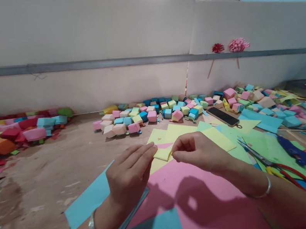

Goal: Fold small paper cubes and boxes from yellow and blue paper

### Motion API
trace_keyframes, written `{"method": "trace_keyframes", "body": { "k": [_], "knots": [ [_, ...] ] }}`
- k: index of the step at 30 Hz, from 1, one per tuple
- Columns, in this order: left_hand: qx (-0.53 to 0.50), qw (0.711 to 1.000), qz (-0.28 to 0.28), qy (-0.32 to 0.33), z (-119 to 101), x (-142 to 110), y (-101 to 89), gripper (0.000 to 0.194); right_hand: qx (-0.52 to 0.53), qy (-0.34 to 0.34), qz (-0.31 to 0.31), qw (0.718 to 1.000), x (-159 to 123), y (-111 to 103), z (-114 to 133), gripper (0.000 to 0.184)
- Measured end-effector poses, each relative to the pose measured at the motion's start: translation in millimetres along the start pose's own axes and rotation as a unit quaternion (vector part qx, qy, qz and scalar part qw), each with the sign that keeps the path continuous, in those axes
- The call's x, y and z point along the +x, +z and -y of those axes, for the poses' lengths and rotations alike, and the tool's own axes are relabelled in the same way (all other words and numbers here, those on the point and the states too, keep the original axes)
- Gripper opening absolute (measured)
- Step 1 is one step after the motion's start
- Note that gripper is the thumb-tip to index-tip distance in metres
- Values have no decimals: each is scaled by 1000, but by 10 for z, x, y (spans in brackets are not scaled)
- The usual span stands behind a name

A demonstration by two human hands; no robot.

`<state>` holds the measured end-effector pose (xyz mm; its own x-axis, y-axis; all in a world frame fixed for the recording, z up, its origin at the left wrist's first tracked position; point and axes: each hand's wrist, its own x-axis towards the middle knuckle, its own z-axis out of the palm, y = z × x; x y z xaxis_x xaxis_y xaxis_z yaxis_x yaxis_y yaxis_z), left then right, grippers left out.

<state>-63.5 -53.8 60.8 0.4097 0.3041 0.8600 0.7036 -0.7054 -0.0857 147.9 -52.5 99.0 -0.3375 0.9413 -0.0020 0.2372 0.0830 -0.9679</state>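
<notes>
My left hand (pixel 129 175) and my right hand (pixel 196 152) meet over a small folded piece of yellow paper (pixel 163 154). Each hand pinches one end of it between thumb and fingers, and it hangs just above the table. Beneath them lie a large pink sheet (pixel 202 200), a blue sheet (pixel 90 197) and yellow-green sheets (pixel 179 131). Both wrists carry a silver bangle.
A long heap of small folded paper cubes (pixel 152 112) runs along the wall, with larger paper shapes (pixel 12 134) at the far left. A phone (pixel 223 116) lies beyond the sheets. Red-handled scissors (pixel 279 167) and a blue tool (pixel 303 155) lie at the right.
</notes>
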Motion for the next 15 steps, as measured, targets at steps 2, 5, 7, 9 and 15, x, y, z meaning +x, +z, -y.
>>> {"method": "trace_keyframes", "body": {
  "k": [2,5,7,9,15],
  "knots": [
    [20,1000,1,21,-5,13,-9,26,17,2,2,1000,5,6,-14,5],
    [39,998,7,44,-17,18,-23,29,34,0,-7,999,13,13,-33,5],
    [51,997,14,55,-26,14,-33,30,45,5,-8,999,23,18,-47,6],
    [65,995,15,70,-34,8,-37,30,55,11,-9,998,32,24,-60,6],
    [66,992,9,105,-48,-34,5,39,118,17,-22,993,26,49,-56,8]
  ]
}}
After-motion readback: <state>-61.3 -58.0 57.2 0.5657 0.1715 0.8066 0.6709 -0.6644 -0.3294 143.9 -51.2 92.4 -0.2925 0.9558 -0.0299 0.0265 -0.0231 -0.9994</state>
